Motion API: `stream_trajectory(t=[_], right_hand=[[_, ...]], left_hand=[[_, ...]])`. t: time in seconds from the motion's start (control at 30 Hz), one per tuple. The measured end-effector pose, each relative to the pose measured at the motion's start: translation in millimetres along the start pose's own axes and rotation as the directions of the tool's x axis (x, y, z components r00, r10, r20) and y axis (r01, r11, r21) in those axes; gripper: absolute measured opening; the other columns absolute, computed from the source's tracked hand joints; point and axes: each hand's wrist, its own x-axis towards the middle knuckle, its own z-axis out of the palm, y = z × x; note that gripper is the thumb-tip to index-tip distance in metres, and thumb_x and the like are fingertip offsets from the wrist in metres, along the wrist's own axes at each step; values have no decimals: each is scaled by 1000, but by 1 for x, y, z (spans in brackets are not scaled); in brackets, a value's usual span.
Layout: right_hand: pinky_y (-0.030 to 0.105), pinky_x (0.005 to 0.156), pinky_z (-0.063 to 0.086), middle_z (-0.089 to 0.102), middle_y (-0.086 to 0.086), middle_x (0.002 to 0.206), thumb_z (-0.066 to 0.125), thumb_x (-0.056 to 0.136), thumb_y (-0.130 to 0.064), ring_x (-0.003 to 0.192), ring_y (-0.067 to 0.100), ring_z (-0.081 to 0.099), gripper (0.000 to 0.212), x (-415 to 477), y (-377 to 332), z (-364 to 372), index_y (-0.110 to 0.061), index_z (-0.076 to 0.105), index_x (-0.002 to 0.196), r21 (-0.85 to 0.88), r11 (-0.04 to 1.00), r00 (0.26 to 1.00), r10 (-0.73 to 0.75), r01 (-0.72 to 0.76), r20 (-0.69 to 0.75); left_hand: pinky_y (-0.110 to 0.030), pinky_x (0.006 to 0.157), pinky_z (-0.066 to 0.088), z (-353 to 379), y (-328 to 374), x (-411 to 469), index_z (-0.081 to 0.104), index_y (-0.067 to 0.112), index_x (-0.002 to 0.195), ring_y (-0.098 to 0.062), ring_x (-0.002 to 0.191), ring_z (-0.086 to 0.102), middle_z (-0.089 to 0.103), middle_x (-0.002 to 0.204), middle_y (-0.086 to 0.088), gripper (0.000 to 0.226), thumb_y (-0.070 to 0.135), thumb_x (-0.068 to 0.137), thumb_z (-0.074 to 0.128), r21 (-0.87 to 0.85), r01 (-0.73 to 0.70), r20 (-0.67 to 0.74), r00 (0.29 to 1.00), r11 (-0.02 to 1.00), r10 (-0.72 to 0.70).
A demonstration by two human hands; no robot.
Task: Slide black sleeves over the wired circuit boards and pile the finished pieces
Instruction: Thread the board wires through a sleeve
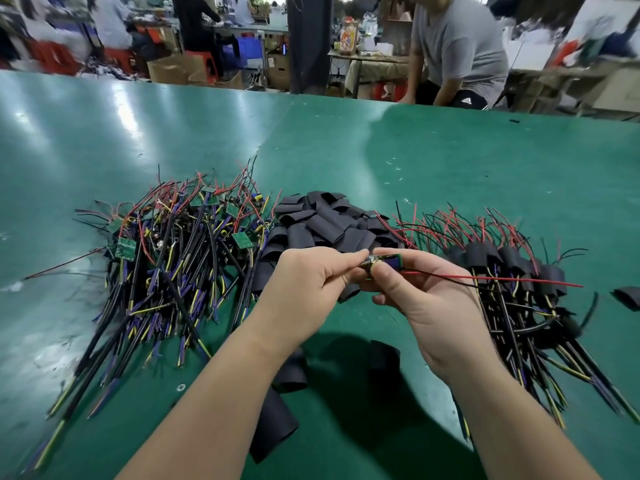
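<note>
The left hand (304,285) and right hand (429,306) each pinched one wired circuit board (388,262) between thumb and fingers (346,258), above the green table (450,168), just in front of the heap of black sleeves (329,223).

Three heaps bar the middle of the bench (450,143): wired boards (166,258) toward the left edge, black sleeves (325,223) at the centre, and finished pieces (512,271) toward the right edge, each close against the next. Bare green surface runs behind them to the far edge. A held circuit board (384,262) trails its red wire (485,278) over the finished pieces. Loose sleeves (277,420) lie near the near edge, between the heaps' trailing wires.
</note>
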Motion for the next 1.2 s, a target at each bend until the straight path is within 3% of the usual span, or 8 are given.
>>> stream_trajectory(t=[0.27,0.5,0.67,0.87,0.93,1.0,1.1,1.2], right_hand=[[21,58,51,72,9,73,72,78,-6,66,17,68,8,3,3,-6,-9,72,85,-134,991,1000,-4,2,-19],[19,60,53,70,14,71,77,68,-7,62,15,63,10,11,-3,-17,-7,74,78,-210,970,985,144,-122,95],[18,58,52,72,14,72,78,55,-15,61,13,64,33,22,-19,-22,-5,74,86,-329,920,922,300,-212,244],[24,88,52,73,8,94,76,76,-1,80,14,64,36,82,-13,-8,-9,68,110,-862,502,969,177,63,174],[6,71,44,70,10,93,73,81,-9,74,11,59,27,101,-4,12,-6,70,108,-850,506,985,7,146,173],[11,65,39,69,10,93,74,82,-22,76,15,60,32,116,4,32,-5,69,109,-864,456,977,-75,213,201],[25,83,42,70,9,105,75,80,-34,99,23,64,40,132,12,50,-8,69,108,-938,251,965,38,241,258],[26,78,44,72,8,97,76,77,-34,93,22,66,30,139,14,57,-9,74,92,-953,131,946,141,274,291]], left_hand=[[-24,68,55,5,1,1,70,17,82,-2,69,67,73,74,5,9,8,85,69,-186,260,48,966,948,-255],[-30,69,53,-5,-1,3,74,7,86,-19,70,68,74,74,-5,9,11,88,66,-298,412,379,879,861,-289],[-15,46,38,-11,0,2,74,19,77,-3,46,47,74,70,3,14,18,89,68,-275,484,419,838,830,-350],[-19,48,30,-24,-10,5,73,18,69,-4,45,37,71,59,5,18,16,86,70,-324,562,282,825,761,-489],[-8,40,29,-29,-11,5,72,10,73,3,34,36,64,48,8,15,12,87,68,-373,558,256,830,741,-496],[-4,36,27,-33,-12,6,72,7,73,4,30,37,64,49,6,15,11,87,67,-417,570,252,821,708,-512],[-9,34,24,-36,-15,6,72,10,70,1,32,30,67,53,2,17,14,87,68,-431,596,278,802,678,-529],[-11,36,22,-38,-15,7,73,13,69,-4,35,26,71,62,-3,19,15,87,68,-452,624,319,781,638,-537]])
